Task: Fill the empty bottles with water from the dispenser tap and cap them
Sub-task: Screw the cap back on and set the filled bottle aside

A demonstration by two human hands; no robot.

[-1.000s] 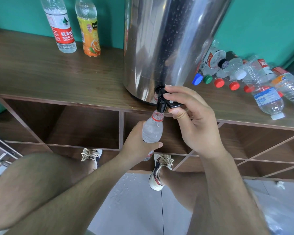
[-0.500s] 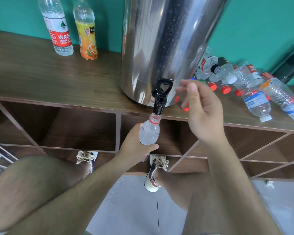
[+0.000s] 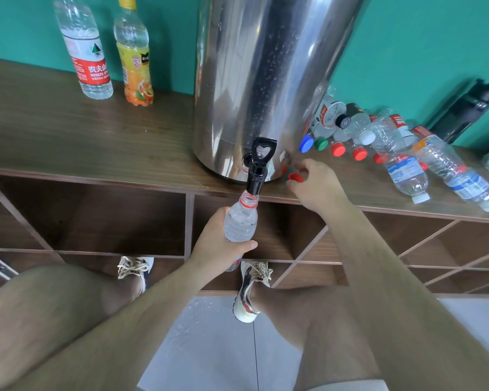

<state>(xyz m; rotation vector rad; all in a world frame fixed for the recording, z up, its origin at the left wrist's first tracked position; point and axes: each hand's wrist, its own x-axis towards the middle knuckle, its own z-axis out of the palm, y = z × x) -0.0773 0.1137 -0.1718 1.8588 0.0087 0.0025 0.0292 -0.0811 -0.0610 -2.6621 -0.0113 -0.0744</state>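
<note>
The wooden counter bears the steel dispenser, with a water bottle and an orange-drink bottle upright well to its left and a heap of lying empty bottles to its right. Below the black tap the left hand grips the uncapped small bottle, its mouth just under the spout. The right hand curls finger and thumb either side of a red cap by the dispenser's base; I cannot tell whether it is pinching the cap.
</note>
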